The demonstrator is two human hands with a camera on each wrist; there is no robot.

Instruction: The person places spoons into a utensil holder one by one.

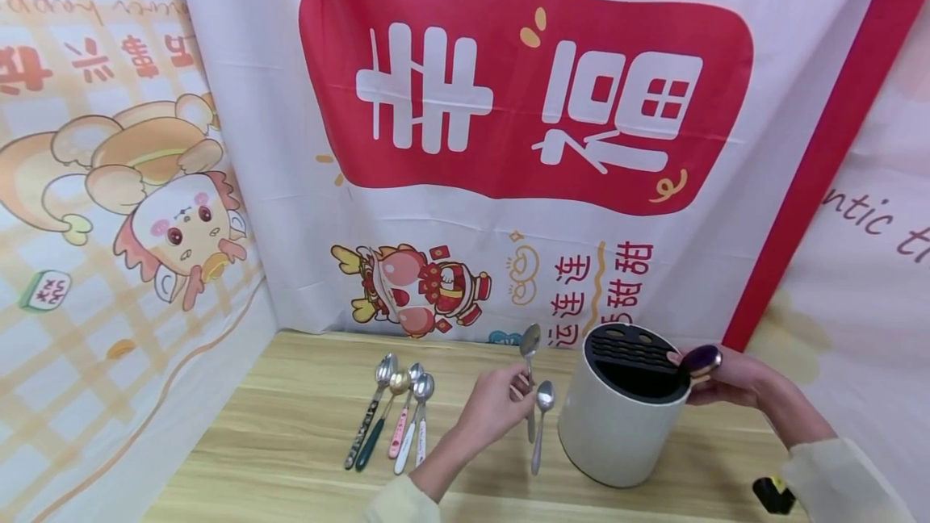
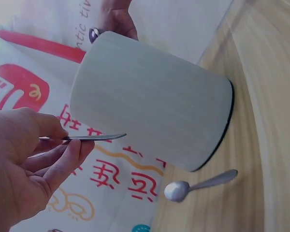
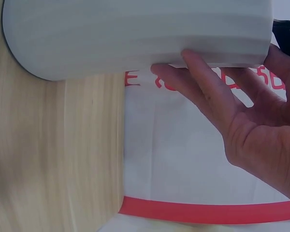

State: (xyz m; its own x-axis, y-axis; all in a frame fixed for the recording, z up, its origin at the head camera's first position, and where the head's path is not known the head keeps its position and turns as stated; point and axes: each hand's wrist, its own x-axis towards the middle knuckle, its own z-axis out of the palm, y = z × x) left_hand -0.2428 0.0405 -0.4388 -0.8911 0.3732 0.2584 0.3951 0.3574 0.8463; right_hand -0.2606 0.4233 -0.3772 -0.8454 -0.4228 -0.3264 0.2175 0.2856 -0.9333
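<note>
Between thumb and fingers, my left hand [image 1: 494,406] pinches a metal spoon [image 1: 531,340], its bowl pointing up and away; the left wrist view shows the spoon [image 2: 106,137] edge-on. A smaller spoon [image 1: 545,396] lies on the table beside that hand. My right hand [image 1: 734,378] grips the upper side of a pale utensil holder [image 1: 617,434], thumb at the rim and fingers against the outer wall [image 3: 203,41]. A dark purple, gold-edged utensil head [image 1: 701,361], perhaps a spoon, projects from the holder's opening close to that thumb; its lower part is hidden.
Several spoons [image 1: 398,382] with patterned, green, pink and white handles lie grouped on the wooden table [image 1: 291,410] to the left. The holder has a black slotted insert [image 1: 628,352]. A small black and yellow object [image 1: 773,495] is at the lower right. Printed cloth [image 1: 254,47] hangs behind.
</note>
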